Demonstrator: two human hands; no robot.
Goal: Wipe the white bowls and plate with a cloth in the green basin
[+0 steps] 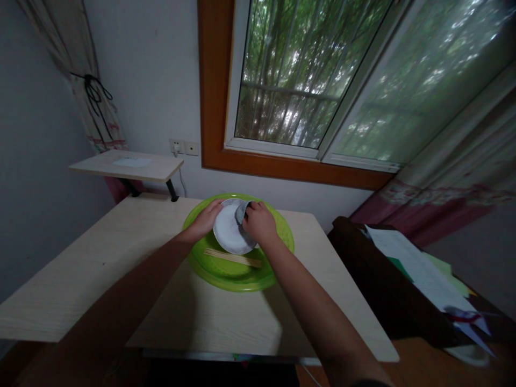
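Note:
A white plate (229, 231) with a patterned rim is tilted up inside a round green basin (193, 263). My left hand (205, 219) grips the plate's left edge, fingers closed on the rim. In my right hand (258, 220) is a grey cloth (241, 211), bunched in the fingers and pressed against the plate's upper right. Several pale chopsticks (233, 258) lie side by side in the basin, just below the plate.
The basin rests on a light wooden table (121, 258). A small raised shelf (100, 164) with a paper stands at the back left, below wall sockets (183, 146). To the right is a dark brown piece of furniture (363, 269) with papers (415, 263). A window (306, 80) is behind.

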